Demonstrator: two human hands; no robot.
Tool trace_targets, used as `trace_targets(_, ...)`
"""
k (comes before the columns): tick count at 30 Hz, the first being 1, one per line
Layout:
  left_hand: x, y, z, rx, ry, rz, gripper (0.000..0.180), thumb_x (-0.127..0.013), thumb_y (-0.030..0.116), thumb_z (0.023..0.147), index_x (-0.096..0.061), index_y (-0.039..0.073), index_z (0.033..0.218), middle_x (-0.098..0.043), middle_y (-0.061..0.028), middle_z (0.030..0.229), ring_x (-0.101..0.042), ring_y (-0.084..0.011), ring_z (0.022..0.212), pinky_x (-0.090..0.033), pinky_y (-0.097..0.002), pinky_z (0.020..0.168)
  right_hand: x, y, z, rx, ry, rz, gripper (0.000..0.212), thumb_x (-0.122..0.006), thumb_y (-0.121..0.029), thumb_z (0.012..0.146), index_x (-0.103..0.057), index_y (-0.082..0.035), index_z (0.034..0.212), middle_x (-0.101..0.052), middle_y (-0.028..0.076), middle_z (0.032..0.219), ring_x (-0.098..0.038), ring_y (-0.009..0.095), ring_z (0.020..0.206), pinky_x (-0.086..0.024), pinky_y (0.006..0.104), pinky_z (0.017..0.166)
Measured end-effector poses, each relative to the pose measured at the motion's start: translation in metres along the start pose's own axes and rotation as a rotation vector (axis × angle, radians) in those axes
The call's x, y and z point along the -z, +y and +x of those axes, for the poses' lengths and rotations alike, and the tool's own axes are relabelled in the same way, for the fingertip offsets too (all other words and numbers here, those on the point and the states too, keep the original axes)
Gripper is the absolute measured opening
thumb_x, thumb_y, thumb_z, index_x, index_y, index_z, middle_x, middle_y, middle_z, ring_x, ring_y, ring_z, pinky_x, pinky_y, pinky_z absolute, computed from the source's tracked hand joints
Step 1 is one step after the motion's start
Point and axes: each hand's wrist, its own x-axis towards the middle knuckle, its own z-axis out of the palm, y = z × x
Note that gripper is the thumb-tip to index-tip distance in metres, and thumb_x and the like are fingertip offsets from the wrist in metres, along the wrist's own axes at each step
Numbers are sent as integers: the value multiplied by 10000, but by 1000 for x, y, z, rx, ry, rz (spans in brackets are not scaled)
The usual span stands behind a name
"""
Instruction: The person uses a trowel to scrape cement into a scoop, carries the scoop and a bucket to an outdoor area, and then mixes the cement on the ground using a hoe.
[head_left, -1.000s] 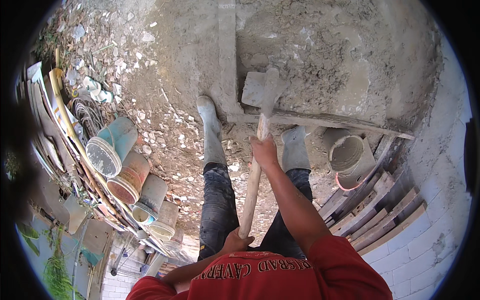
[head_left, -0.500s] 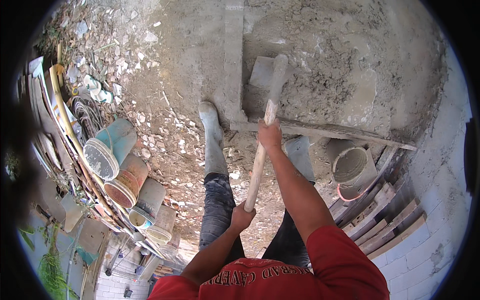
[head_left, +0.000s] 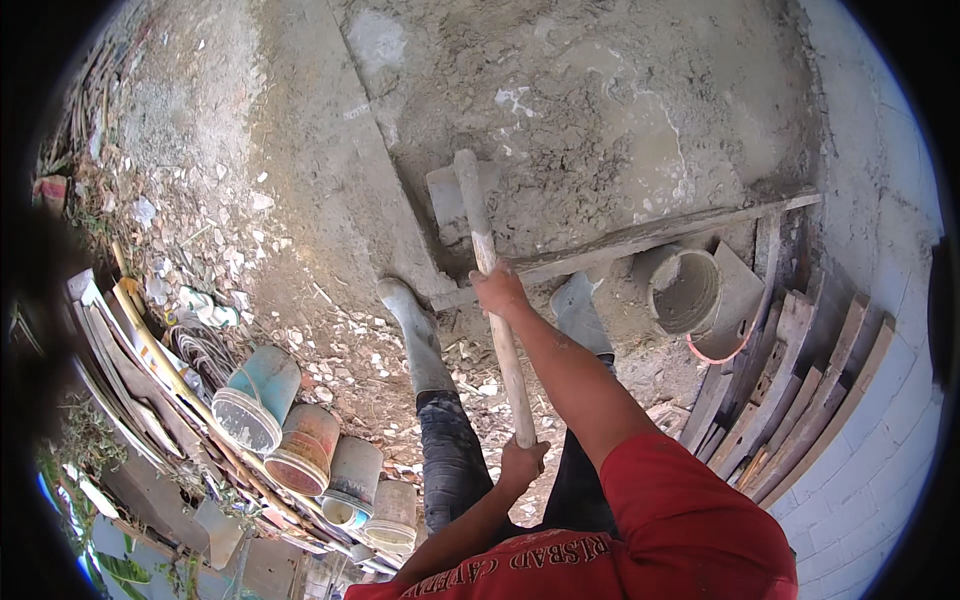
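Observation:
My right hand (head_left: pixel 498 288) is closed around the middle of a hoe's wooden handle (head_left: pixel 509 365). Lower down, my left hand (head_left: pixel 522 462) grips the handle's near end. The far part of the handle is coated in grey, and the hoe's flat blade (head_left: pixel 447 202) rests at the edge of a bed of wet grey mortar (head_left: pixel 600 130), close to the inner corner of the boards. One mortar-smeared board (head_left: pixel 640 238) runs along the near side of the bed, in front of my boots. Another grey board (head_left: pixel 395 180) borders its left side.
A bucket of grey mix (head_left: pixel 685 292) stands at right, beside stacked planks (head_left: pixel 800 385) and a block wall (head_left: pixel 880 410). To the left lie several dirty buckets (head_left: pixel 258 398), coiled cable (head_left: pixel 200 345) and long poles. Broken rubble (head_left: pixel 330 365) covers the ground around my boots (head_left: pixel 415 335).
The whole view has turned, so the boards and buckets appear tilted and shifted. Both hands keep their hold on the hoe, whose blade stays near the board corner.

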Motion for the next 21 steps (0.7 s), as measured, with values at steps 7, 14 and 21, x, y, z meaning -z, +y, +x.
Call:
trace_targets(7, -24, 0, -100, 5, 68, 582, 349, -765, 235, 807, -604, -18, 985, -659, -142, 741, -652, -218, 629, -518, -394, 585, 83, 74, -92, 97, 111, 561, 318, -652, -284, 965, -521, -25, 1096, -580, 51, 702, -558, 132, 503, -486, 315, 445)
trace_targets(14, -54, 165, -19, -541, -118, 1164, 412, -723, 256, 819, -626, 29, 1148, -696, -236, 945, -685, -403, 950, -535, -480, 813, 290, 47, -75, 134, 588, 1135, 199, -586, -217, 989, -501, -37, 972, -514, 31, 677, -487, 128, 466, -446, 320, 401)
trace_targets(21, 65, 322, -29, -423, -80, 1523, 423, -690, 239, 795, -646, 18, 1153, -696, -260, 924, -687, -420, 908, -541, -490, 803, 159, 1, 3, -199, 542, 1360, 220, -580, -232, 955, -508, -27, 917, -505, 68, 665, -513, 197, 516, -457, 373, 454)
